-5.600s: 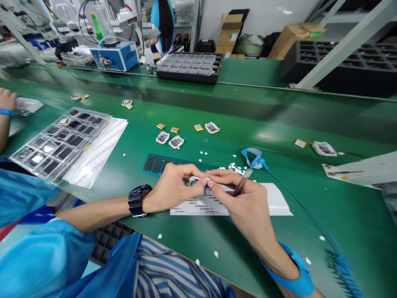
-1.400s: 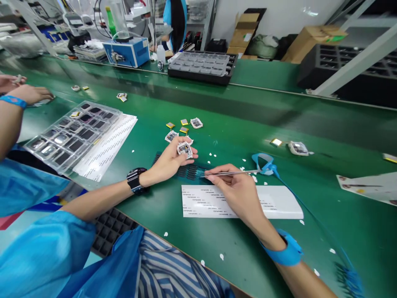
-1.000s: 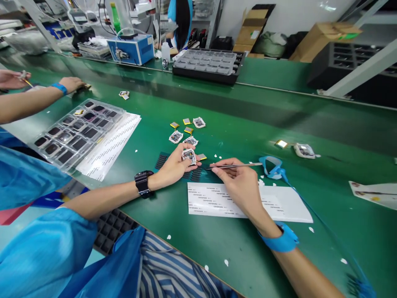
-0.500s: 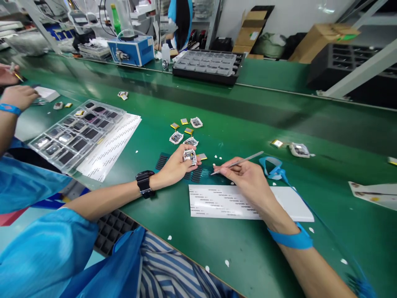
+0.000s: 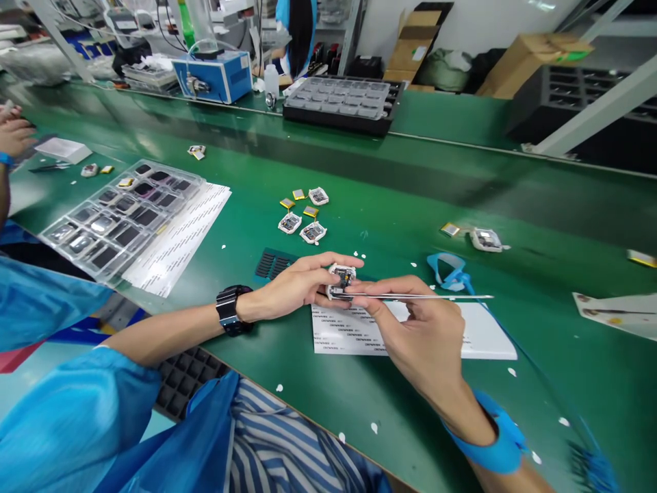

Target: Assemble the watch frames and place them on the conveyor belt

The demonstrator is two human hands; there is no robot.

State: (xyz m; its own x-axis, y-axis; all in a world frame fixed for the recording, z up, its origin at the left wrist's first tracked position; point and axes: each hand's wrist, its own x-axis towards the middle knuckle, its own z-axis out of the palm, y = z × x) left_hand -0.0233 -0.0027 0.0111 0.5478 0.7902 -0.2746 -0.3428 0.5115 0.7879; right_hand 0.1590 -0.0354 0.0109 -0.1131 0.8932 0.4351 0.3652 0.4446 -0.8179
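My left hand point(image 5: 292, 284) is closed around a small white watch case point(image 5: 345, 276) with a bare circuit board facing up. In my right hand point(image 5: 426, 322), metal tweezers point(image 5: 452, 297) are pinched, lying almost level. Their tip end reaches the lower edge of the case, where my right fingers also touch or nearly touch it; the exact contact is hidden. Below the hands lies a white sheet with printed labels point(image 5: 349, 335), partly covered by my right hand. A dark sheet of small black strips point(image 5: 272, 263) shows behind my left hand.
Several open watch cases point(image 5: 313, 233) with yellow-edged batteries point(image 5: 311, 211) lie beyond my hands. Another case point(image 5: 486, 239) is at right, near a blue strap point(image 5: 452, 272). A clear tray of screens point(image 5: 123, 219) stands left, by a co-worker's hand point(image 5: 15, 133).
My left hand has brought the watch case to the right and nearer. The tweezers have left the black strips, turned level and met the case. The co-worker's hands have shifted left.
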